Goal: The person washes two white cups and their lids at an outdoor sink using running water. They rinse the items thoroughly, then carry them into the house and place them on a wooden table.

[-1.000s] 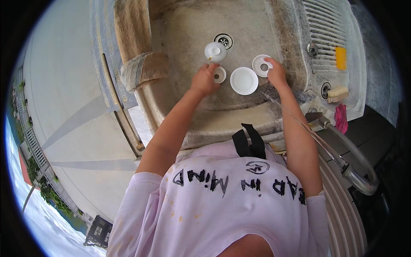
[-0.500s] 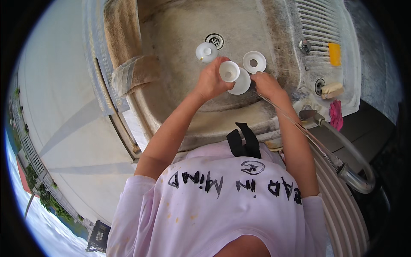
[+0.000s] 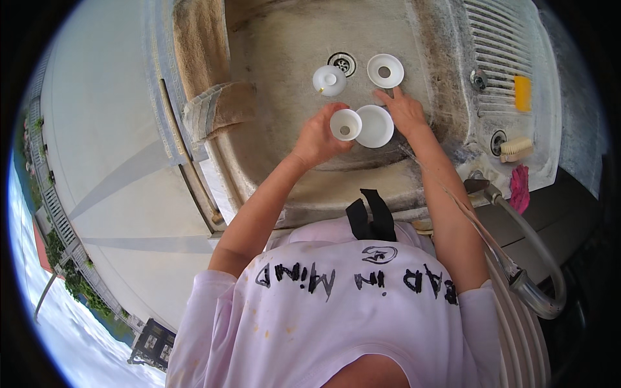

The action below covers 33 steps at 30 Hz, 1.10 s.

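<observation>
My left hand [image 3: 322, 137] is closed round a small white cup [image 3: 345, 124], its mouth facing up. Right beside the cup sits a shallow white bowl [image 3: 376, 128] on the sink floor. My right hand [image 3: 406, 114], fingers apart, reaches past the bowl; its fingertips are at the near rim of a white saucer [image 3: 373, 71] with a round opening or recess in its middle. Whether they touch it I cannot tell. A white domed piece [image 3: 328, 80], with a round foot or knob on top and a small gold mark, lies near the drain.
The drain [image 3: 343, 63] is in the stained stone sink [image 3: 278, 71]. A thin water stream runs from the curved tap [image 3: 533, 291] across my right forearm. On the ribbed side board lie a yellow block [image 3: 522, 94], a brush [image 3: 516, 149] and a pink cloth [image 3: 519, 189].
The saucer has moved farther from me, away from the bowl, with my right hand following it. My left hand has drawn the cup a little nearer and leftward. The view has shifted slightly.
</observation>
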Available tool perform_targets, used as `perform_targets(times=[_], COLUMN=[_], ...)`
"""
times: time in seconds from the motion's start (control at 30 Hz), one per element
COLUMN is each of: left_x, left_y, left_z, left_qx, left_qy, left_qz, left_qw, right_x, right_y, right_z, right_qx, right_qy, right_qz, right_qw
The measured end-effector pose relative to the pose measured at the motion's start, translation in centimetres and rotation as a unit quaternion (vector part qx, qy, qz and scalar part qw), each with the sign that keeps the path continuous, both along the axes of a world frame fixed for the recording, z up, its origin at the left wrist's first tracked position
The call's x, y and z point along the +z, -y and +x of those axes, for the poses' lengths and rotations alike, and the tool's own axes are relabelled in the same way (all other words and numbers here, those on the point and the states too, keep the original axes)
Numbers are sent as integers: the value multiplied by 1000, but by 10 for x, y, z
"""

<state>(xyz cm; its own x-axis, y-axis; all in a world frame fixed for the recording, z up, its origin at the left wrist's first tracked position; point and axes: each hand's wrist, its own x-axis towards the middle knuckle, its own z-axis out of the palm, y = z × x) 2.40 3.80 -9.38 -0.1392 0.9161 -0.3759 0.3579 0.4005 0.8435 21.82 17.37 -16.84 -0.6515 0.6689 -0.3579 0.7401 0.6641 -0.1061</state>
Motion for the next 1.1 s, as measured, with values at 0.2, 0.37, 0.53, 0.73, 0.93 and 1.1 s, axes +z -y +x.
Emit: perform_targets(times=[0.2, 0.37, 0.53, 0.73, 0.93, 1.1], left_x=[1, -2, -31, -29, -2, 12], left_y=[-9, -17, -15, -16, -20, -23], left_z=[20, 37, 39, 44, 41, 44], left_qx=[-6, -77, -73, -109, -150, -198], left_qy=[54, 43, 32, 123, 148, 108], left_qz=[19, 63, 94, 87, 81, 57], left_qw=[998, 994, 992, 983, 974, 973], right_x=[-18, -7, 70, 117, 130, 135], right_y=[0, -3, 6, 69, 84, 94], right_z=[8, 21, 31, 9, 26, 27], right_qx=[55, 19, -159, -95, 98, 92], right_qy=[-70, 21, -150, -298, -249, -154], right_qz=[93, 94, -63, -90, 29, 19], right_qw=[992, 995, 974, 946, 963, 984])
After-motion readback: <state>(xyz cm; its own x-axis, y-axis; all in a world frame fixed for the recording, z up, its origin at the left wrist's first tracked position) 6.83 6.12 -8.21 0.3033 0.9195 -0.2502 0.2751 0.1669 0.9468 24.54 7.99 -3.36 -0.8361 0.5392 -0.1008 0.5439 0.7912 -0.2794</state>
